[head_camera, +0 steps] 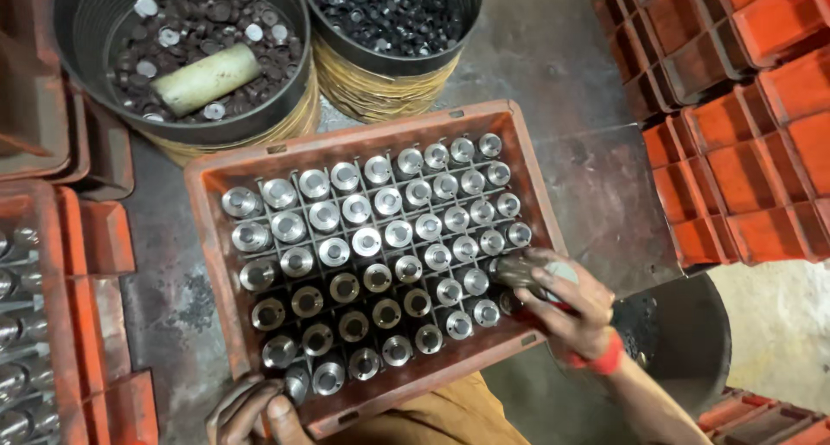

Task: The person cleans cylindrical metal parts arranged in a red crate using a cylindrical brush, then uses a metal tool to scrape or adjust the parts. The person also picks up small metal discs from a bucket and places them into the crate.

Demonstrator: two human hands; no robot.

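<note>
- The right hand [566, 302], at the lower right of the frame, is curled around a short metal cylinder [529, 272]; the fingers are wrapped snugly on it, and it lies tilted at the right edge of the crate, over the last compartments of the lower rows.
- The left hand [251, 410], at the bottom left of the frame, grips the near corner of the orange-red crate [207, 237]; its fingers are bent over the rim, thumb against the outer wall. The lower part of this hand is cut off by the frame edge, so how tightly it clamps is hard to make out.
- The crate sits in the middle of the frame, tilted, divided into a grid of compartments, each holding an upright metal cylinder with a round top; the upper rows look brighter, some lower ones darker.
- A red band [605, 354] circles the right wrist.
- At the upper left of the frame a black tub [181, 56] holds small dark and silver discs and a pale cylinder lying on them; a second tub [393, 30] at the top centre holds small dark pieces, too small to tell apart.
- Stacked empty orange crates [735, 116] fill the upper right; another crate with metal parts is cut off at the left edge.
</note>
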